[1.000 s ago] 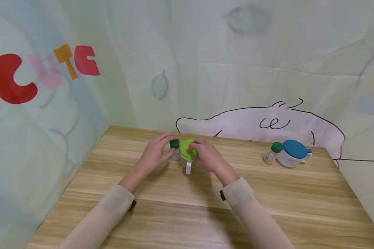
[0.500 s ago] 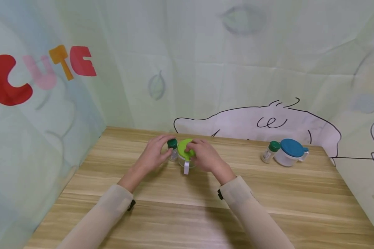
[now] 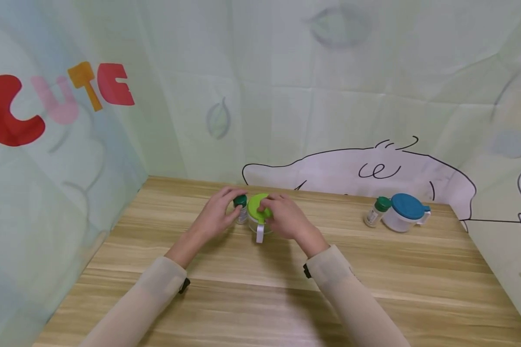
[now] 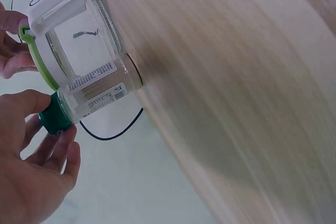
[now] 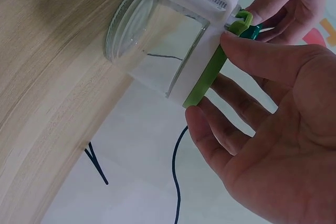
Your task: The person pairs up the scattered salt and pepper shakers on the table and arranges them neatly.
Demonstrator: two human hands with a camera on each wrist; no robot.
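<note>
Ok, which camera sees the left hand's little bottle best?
Left wrist view: the bottle shows nearly whole, with its label. The head view has it small, partly behind the left hand; the right wrist view, just some green cap.

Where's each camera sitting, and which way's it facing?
Head: on the head, facing forward, down at the table; left hand, right hand and sleeves show.
Left wrist: worn there, facing shaker and jar; left hand, part of right hand show.
Right wrist: worn there, facing jar; right hand, part of left hand show.
Both wrist views share the jar.
</note>
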